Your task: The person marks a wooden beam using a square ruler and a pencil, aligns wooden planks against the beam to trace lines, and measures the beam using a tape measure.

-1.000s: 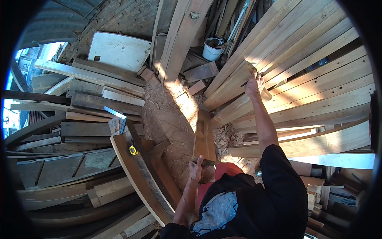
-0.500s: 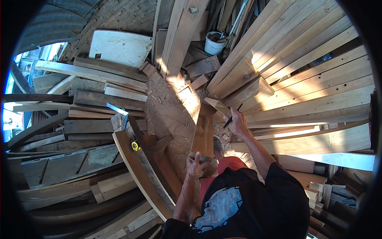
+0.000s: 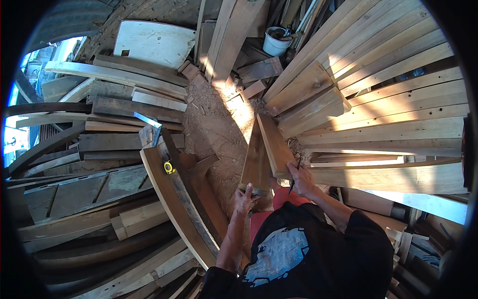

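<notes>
My left hand (image 3: 243, 199) is closed on the near end of a brown wooden board (image 3: 255, 162), its thumb on the end. A second wooden plank (image 3: 275, 145) is in my right hand (image 3: 302, 180), gripped near its lower corner. The two boards lie close together at an angle, their far ends almost meeting. A thin black pencil or pen (image 3: 292, 185) sticks out between the fingers of my right hand. Part of the first board is hidden behind the second.
A yellow tape measure (image 3: 169, 167) and a try square (image 3: 149, 121) rest on timber to my left. Stacked planks (image 3: 393, 134) fill the right side. Farther off are a white bucket (image 3: 277, 42) and a white panel (image 3: 154, 44). Sawdust (image 3: 206, 112) covers the floor.
My right hand has come nearer my body, and the plank in it now shows its broad face beside the first board. My left hand has barely moved.
</notes>
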{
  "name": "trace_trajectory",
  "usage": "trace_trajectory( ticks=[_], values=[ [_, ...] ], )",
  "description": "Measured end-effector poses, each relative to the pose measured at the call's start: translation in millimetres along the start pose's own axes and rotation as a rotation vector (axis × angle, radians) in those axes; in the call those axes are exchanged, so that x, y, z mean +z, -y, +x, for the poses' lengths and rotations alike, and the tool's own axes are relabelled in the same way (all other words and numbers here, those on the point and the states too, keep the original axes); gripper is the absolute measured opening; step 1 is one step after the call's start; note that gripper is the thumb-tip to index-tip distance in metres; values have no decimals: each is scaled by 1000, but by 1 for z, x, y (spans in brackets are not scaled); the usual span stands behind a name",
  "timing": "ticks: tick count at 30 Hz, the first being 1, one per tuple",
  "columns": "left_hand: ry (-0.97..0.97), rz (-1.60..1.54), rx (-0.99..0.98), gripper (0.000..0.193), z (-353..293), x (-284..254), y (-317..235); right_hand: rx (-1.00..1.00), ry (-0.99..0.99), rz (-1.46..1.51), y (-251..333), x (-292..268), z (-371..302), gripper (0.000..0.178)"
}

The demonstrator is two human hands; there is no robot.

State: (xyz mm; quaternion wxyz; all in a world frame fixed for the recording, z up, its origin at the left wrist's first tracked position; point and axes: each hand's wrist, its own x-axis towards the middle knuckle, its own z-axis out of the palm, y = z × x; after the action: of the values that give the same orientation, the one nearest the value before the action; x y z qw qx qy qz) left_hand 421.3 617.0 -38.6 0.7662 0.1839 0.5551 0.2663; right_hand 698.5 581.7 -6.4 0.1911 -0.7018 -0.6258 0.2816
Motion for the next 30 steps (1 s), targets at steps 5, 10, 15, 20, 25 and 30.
trace_trajectory(
  ticks=[5, 10, 15, 20, 25, 30],
  values=[
    [62, -138, -39, 45, -8, -7, 8, -103, 255, -46, 8, 40, -15, 72],
    [4, -168, -52, 49, -19, -16, 19, -88, 381, -2, 10, 52, -13, 74],
    [-11, -209, -81, 50, -28, -27, 33, 320, 438, 570, -12, 49, 6, 72],
    [-11, -200, -104, 49, -30, -21, 45, 929, 428, 414, -59, 108, 22, 53],
    [-50, -202, -163, 49, -37, -14, 47, 1211, 242, 811, -68, 156, 25, 55],
    [-45, -218, -158, 45, -36, 0, 45, 1105, 225, 578, -76, 145, 21, 60]
  ],
)
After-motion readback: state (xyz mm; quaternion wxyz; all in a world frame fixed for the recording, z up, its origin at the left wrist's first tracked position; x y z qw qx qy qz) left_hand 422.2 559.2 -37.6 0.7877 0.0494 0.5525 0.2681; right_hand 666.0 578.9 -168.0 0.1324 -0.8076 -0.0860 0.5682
